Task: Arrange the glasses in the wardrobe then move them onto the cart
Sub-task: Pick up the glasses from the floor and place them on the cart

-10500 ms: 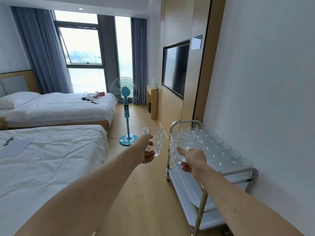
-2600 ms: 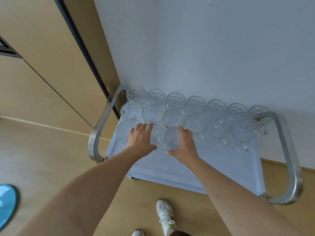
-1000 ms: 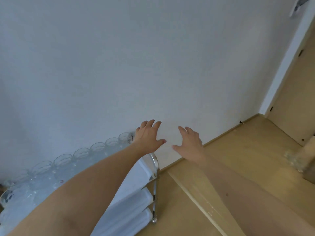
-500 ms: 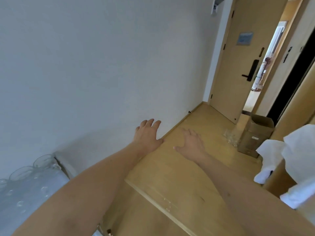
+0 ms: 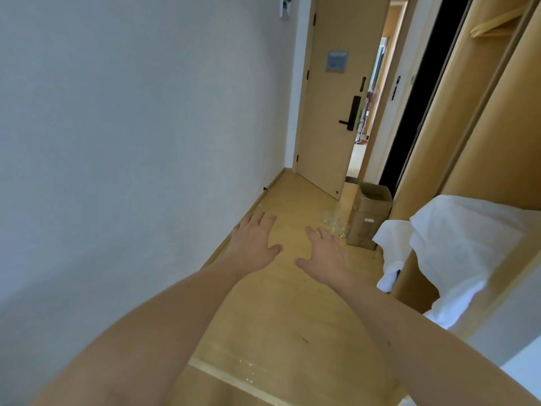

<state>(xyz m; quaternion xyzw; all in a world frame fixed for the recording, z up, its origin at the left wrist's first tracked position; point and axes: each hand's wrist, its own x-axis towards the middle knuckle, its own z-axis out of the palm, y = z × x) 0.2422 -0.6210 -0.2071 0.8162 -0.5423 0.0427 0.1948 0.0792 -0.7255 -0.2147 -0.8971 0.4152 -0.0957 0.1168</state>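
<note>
Fingers: left hand (image 5: 254,242) and right hand (image 5: 325,252) both spread apart, holding nothing.
Wardrobe (image 5: 480,118): right edge, cut off.
Cloth (image 5: 456,247): white, partly cropped.
Box (image 5: 369,215): cardboard, on floor.
Glasses (image 5: 334,221): blurred cluster beside box.

No legible text: door notice (image 5: 337,61) (bluish) and box label (image 5: 369,220) seemingly printed, too blurred.

Both my forearms extend forward, bare; left hand (image 5: 254,241) and right hand (image 5: 325,251) palms down, fingers straight, holding nothing.
</note>
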